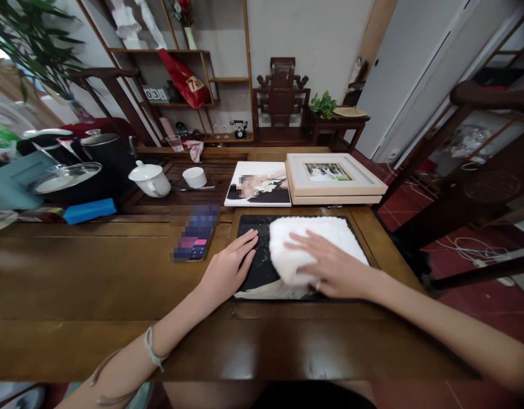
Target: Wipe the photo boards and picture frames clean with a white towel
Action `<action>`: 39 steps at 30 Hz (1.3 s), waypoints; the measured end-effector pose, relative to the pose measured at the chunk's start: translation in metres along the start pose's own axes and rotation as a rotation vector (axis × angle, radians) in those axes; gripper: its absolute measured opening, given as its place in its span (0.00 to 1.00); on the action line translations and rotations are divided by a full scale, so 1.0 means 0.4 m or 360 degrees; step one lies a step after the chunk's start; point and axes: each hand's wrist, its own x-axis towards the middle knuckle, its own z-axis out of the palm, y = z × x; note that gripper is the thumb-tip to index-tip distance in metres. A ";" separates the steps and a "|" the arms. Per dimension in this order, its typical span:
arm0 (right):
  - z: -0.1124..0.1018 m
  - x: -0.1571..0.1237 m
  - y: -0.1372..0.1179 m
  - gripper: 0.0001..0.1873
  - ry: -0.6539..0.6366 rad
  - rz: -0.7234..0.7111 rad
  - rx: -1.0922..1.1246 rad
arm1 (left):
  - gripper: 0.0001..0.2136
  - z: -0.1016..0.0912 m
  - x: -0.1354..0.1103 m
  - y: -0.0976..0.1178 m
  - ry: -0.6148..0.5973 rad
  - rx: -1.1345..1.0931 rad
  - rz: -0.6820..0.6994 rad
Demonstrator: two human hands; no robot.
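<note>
A dark picture panel (262, 258) with a pale patch along its near edge lies flat on the wooden table. My left hand (230, 267) rests on the panel's left edge, fingers stretched out and holding nothing. Over the panel's middle and right side lies a white fluffy cloth (334, 230). My right hand (325, 264) is on top of this cloth, its fingers spread and slightly blurred; it presses on the cloth without visibly gripping it. The cloth hides much of the panel.
Behind the panel are a photo print (262, 196) and stacked pale picture frames (336, 170). A phone (196, 236) lies left of my left hand. Farther left stand a white lidded cup (150, 180), a small white cup (194, 177), a blue block (90, 211) and a glass-lidded pot (68, 177).
</note>
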 end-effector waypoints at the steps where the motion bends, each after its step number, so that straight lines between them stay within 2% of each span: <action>1: 0.000 -0.004 -0.039 0.19 -0.0045 -0.0078 0.0032 | 0.18 0.000 0.000 -0.001 -0.0004 0.0003 0.0006; 4: -0.010 -0.004 -0.115 0.20 -0.0164 -0.0298 0.0092 | 0.19 0.001 0.000 -0.004 -0.0010 0.0006 0.0033; 6: -0.021 0.002 -0.114 0.21 -0.0239 -0.0341 0.0138 | 0.18 0.002 0.001 -0.006 -0.0012 0.0002 0.0047; 8: -0.030 0.008 -0.072 0.22 -0.0259 -0.0285 0.0168 | 0.18 0.002 0.001 -0.008 -0.0005 -0.0005 0.0050; 10: -0.033 0.008 -0.004 0.21 -0.0195 -0.0182 0.0134 | 0.18 0.003 0.001 -0.010 0.0010 -0.0016 0.0045; 14: -0.024 -0.020 0.130 0.15 0.0106 0.0156 -0.0044 | 0.18 0.002 0.001 -0.009 0.0013 -0.0024 0.0027; 17: -0.016 -0.052 0.169 0.14 0.0267 0.0393 -0.0138 | 0.18 0.001 0.000 -0.007 0.0001 -0.0018 0.0013; 20: -0.009 -0.073 0.128 0.14 0.0261 0.0328 -0.0144 | 0.18 0.001 0.000 -0.003 0.0014 -0.0013 0.0015; 26: 0.008 -0.051 -0.070 0.17 0.0018 -0.0109 0.0057 | 0.18 0.002 0.002 -0.001 0.0002 0.0020 0.0024; 29: 0.004 -0.020 -0.104 0.18 -0.0100 -0.0293 0.0115 | 0.19 0.001 0.002 -0.005 -0.0037 0.0023 0.0026; 32: -0.006 0.001 -0.048 0.20 -0.0112 -0.0221 0.0112 | 0.19 0.001 0.002 -0.008 -0.0041 0.0013 0.0036; 36: -0.016 -0.014 0.094 0.15 0.0125 0.0038 -0.0054 | 0.18 0.001 0.001 -0.008 0.0000 0.0008 0.0020; 39: -0.019 -0.052 0.153 0.13 0.0258 0.0264 -0.0103 | 0.18 0.000 0.002 -0.005 0.0008 0.0010 0.0020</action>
